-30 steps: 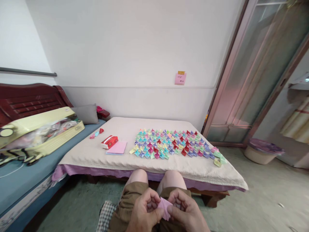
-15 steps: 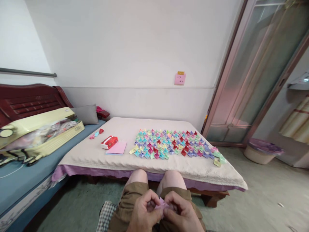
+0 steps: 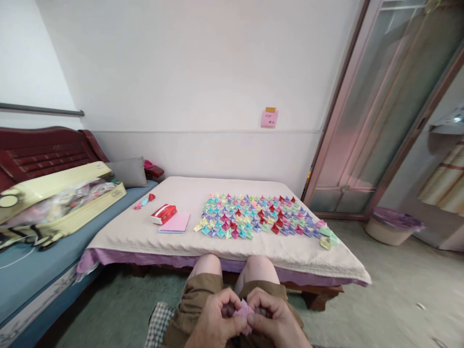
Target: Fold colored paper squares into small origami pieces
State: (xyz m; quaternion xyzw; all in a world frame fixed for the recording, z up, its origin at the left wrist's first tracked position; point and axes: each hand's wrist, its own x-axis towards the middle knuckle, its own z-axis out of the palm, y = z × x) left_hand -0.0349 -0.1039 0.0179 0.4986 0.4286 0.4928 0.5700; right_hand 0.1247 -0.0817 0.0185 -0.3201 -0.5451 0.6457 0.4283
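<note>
Head view, left hand (image 3: pixel 219 316), right hand (image 3: pixel 271 316), curled inward, pinching pink paper (image 3: pixel 244 310)

Pink paper (image 3: pixel 243 311), small, creased and folded into layers. Pinched between left fingers (image 3: pixel 227 295) and right fingers (image 3: pixel 261 296), under both thumbs (image 3: pixel 236 325). Pointed at the top, just above the thumb tips; visible again just below them. Too covered at both sides by fingers to tell the exact fold.

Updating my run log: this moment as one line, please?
left hand: pinching folded pink paper; right hand: pinching same paper; ahead: multicoloured folded-paper pieces on cream cloth
</note>
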